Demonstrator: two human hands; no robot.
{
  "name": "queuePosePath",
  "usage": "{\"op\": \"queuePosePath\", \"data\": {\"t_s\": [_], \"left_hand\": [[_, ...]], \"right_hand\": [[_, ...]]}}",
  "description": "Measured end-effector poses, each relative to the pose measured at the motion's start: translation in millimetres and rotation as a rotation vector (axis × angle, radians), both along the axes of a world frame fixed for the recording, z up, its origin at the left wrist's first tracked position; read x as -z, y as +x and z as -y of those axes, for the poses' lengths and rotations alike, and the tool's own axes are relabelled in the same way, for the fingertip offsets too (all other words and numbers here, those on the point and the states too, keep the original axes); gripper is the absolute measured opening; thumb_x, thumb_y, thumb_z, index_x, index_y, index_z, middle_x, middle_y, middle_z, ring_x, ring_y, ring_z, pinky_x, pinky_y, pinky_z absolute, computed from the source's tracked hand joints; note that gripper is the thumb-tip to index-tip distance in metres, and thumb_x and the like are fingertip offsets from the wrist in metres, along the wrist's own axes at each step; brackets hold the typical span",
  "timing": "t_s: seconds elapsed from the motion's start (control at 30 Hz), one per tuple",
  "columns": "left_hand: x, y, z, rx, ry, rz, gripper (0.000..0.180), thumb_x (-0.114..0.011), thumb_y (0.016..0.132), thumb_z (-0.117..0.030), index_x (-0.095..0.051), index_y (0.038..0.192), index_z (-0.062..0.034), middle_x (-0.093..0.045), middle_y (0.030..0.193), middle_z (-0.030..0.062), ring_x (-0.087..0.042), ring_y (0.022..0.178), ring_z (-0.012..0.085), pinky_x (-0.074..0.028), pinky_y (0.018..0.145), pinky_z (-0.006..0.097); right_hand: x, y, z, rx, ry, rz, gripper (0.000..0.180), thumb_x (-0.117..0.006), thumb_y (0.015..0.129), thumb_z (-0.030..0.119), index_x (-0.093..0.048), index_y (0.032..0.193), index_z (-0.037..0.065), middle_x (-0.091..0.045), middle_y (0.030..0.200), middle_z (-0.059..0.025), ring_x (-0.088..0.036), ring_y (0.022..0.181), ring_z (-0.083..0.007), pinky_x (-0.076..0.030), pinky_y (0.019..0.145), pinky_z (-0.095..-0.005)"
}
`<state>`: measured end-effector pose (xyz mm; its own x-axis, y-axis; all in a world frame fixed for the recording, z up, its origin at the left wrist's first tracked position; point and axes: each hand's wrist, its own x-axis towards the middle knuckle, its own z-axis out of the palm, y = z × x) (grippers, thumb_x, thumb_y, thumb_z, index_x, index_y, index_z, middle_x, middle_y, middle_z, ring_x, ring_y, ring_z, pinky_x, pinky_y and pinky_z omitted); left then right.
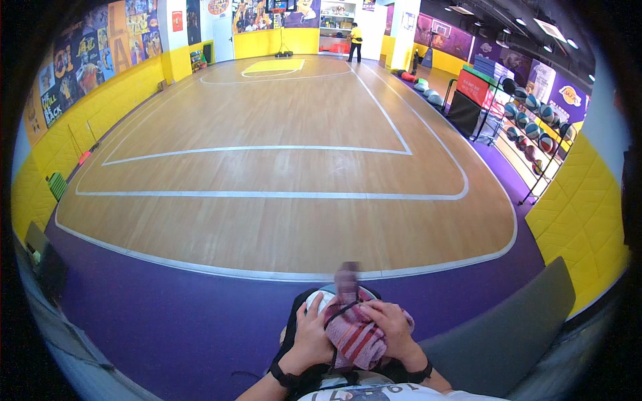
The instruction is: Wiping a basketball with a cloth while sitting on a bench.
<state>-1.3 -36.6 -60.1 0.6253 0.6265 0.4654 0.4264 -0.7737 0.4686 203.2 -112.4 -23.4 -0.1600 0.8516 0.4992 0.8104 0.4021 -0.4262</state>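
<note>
Left hand (313, 334): six o'clock of view, fingers spread; firmness of grip cannot be told. Blurred purplish piece (347, 282): twelve o'clock of the striped towel (358, 344); identity unclear. Towel: six o'clock of view, underside hidden; seemingly bundled, not yet set down. Right hand (393, 326): towel's three o'clock, fingers grasping it.

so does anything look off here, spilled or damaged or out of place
Nothing stands out as spilled or damaged. The striped cloth is bunched under the right hand and beside the left hand, its upper end too blurred to judge. The balls at right sit in rows.
</note>
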Motion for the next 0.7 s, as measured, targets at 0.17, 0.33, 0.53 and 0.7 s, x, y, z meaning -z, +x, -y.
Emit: {"op": "queuePosePath", "data": {"t_s": [0.17, 0.33, 0.53, 0.7], "left_hand": [[-14, 8, 4, 0.021, 0.025, -0.07, 0.061, -0.075, 0.067, -0.04, -0.064, 0.12, -0.0127, -0.046, 0.143, 0.0138, -0.036, 0.135, 0.0429, -0.029, 0.1, 0.062], [0, -2, 1, 0.015, 0.055, -0.041, 0.062, -0.076, 0.062, -0.034, -0.066, 0.119, -0.0131, -0.049, 0.141, 0.0136, -0.04, 0.131, 0.0449, -0.029, 0.099, 0.062], [-5, 8, 5, 0.014, 0.042, -0.065, 0.071, -0.077, 0.059, -0.036, -0.062, 0.125, -0.0156, -0.048, 0.143, 0.0127, -0.037, 0.134, 0.0436, -0.03, 0.099, 0.063], [-1, 4, 1, 0.028, 0.028, -0.1, 0.075, -0.077, 0.058, -0.033, -0.059, 0.129, -0.018, -0.05, 0.141, 0.0141, -0.038, 0.133, 0.0443, -0.029, 0.099, 0.064]], "right_hand": [[33, 29, -9, 0.203, -0.166, -0.561, 0.052, -0.073, 0.077, 0.015, -0.058, 0.126, 0.005, -0.062, 0.121, -0.0153, -0.061, 0.111, -0.0292, -0.049, 0.096, -0.0383], [14, 7, -1, 0.038, -0.004, -0.089, 0.057, -0.074, 0.076, 0.022, -0.057, 0.127, 0.004, -0.061, 0.125, -0.0159, -0.06, 0.114, -0.0317, -0.046, 0.099, -0.0407], [63, 42, -8, 0.117, -0.148, -0.613, 0.055, -0.074, 0.076, 0.018, -0.057, 0.127, 0.004, -0.061, 0.126, -0.0162, -0.06, 0.114, -0.0309, -0.045, 0.101, -0.0408], [43, 27, 0, 0.15, -0.112, -0.392, 0.054, -0.073, 0.076, 0.017, -0.058, 0.127, 0.006, -0.062, 0.125, -0.0154, -0.059, 0.116, -0.0301, -0.044, 0.102, -0.0418]]}}
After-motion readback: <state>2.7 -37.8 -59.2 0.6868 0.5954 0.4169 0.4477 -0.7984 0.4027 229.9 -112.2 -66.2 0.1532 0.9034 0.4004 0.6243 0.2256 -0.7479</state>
